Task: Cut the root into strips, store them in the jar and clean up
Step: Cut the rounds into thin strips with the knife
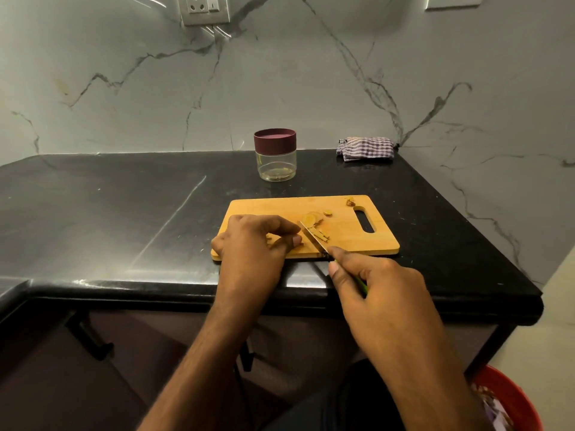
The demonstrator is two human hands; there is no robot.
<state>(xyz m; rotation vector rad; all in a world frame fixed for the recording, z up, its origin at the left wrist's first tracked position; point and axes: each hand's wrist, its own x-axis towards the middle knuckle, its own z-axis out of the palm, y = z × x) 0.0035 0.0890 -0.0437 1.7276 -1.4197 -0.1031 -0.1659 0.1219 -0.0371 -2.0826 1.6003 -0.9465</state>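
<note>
- Black stone counter (124, 213), glossy, with light streaks across it and a rounded front edge.
- Behind and to the right, grey-veined marble wall (280, 82); a socket (203, 9) sits high on it.
- Wooden board (342, 231) lies near the counter's front edge, handle slot to the right.
- Left hand (252, 244) rests on the board's left end, fingers curled, pinching a bit of root (270, 237) that is mostly hidden under them.
- Right hand (382, 293) grips the green-handled knife (314, 241), forefinger along the top; the blade angles across the board just beside the left fingertips.
- Yellow root slices (311, 219) lie beyond the blade, thin strips (320, 235) on its right, and a scrap (350, 201) by the slot.
- Jar (275, 155), maroon lid on, stands behind the board, apart from it.
- Checked cloth (365, 148) is folded in the back right corner.
- Red bin (510, 399) on the floor, lower right.
</note>
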